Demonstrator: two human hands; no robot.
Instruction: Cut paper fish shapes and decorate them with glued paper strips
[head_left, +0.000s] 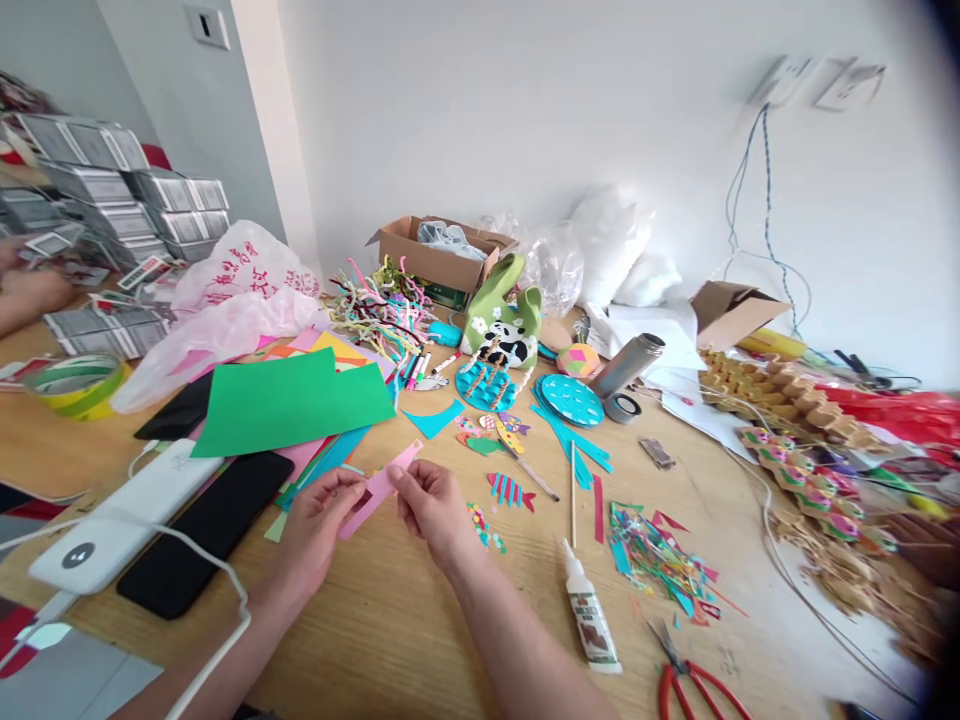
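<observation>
The narrow, flat strip of pink paper (381, 487) is over the light-brown wooden worktop (390, 625), between both hands. The left hand (321, 512) pinches one long edge; the right hand (435, 508) grips it towards the far end, thumb on top. It looks almost weightless, bendable and easily creased or torn, so light fingertip holds near each end should suit it best.

Bare hands (435, 505) and forearms (517, 625), possibly dark clothing (253, 712) below.
</observation>
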